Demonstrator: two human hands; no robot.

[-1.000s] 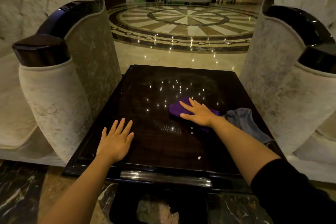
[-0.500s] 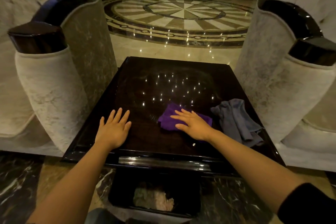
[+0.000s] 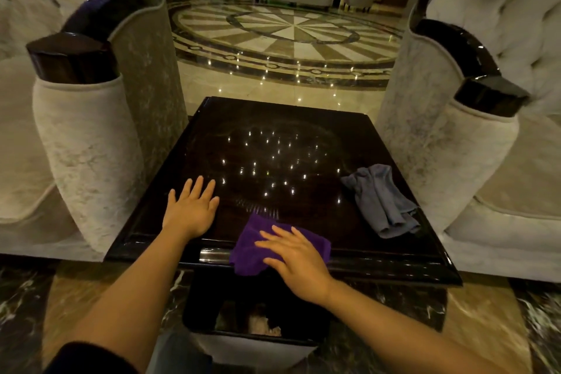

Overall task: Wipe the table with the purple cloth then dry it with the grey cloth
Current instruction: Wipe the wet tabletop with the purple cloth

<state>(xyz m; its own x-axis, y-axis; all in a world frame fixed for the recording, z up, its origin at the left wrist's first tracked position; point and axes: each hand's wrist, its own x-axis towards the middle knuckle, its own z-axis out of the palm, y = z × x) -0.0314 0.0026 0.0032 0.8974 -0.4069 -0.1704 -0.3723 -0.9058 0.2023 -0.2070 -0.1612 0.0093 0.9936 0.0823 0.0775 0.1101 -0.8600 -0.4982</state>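
A glossy dark square table fills the middle of the head view. My right hand presses flat on the purple cloth at the table's near edge, and part of the cloth hangs over the rim. My left hand rests flat on the table's near left part, fingers spread, holding nothing. The grey cloth lies crumpled on the right side of the table, apart from both hands.
Pale upholstered armchairs with dark wooden arm caps stand close on the left and right of the table. A dark bin with crumpled waste sits below the near edge. Polished patterned floor lies beyond.
My right hand has dragged the purple cloth from the table's middle toward me to the near edge, where it now overhangs. The left hand and grey cloth stayed put.
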